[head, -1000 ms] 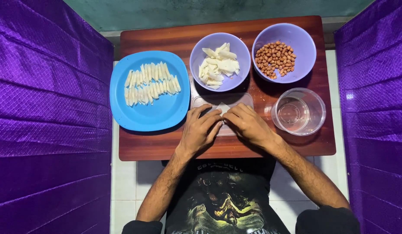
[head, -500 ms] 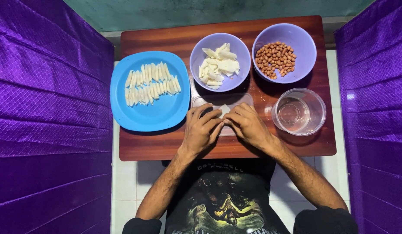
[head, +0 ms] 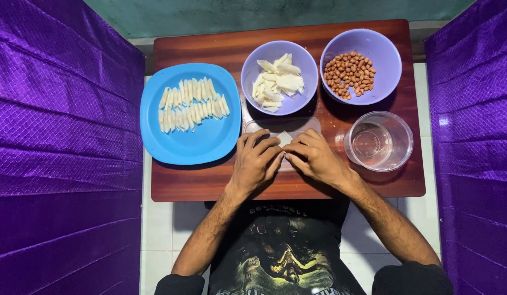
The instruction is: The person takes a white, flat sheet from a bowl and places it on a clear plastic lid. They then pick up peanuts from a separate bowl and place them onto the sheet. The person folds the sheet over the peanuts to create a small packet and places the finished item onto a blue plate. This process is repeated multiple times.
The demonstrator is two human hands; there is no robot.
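My left hand (head: pixel 254 163) and my right hand (head: pixel 315 157) meet at the front middle of the wooden table (head: pixel 179 186). Their fingertips pinch a small white wrapper piece (head: pixel 285 137) that rests on a clear plastic board (head: pixel 308 124). Most of the piece is hidden under my fingers. Just behind my hands stands a lilac bowl (head: pixel 253 93) with several white wrapper pieces. To the left, a blue plate (head: pixel 204 143) carries two rows of several rolled white pieces (head: pixel 190 104).
A second lilac bowl (head: pixel 387 60) with peanuts (head: pixel 349 74) stands at the back right. A clear glass bowl of water (head: pixel 378 142) sits right of my right hand. Purple quilted cloth (head: pixel 62 153) walls both sides of the table.
Both hands stay over the board; the fingers have shifted slightly on the white piece. Nothing else has moved.
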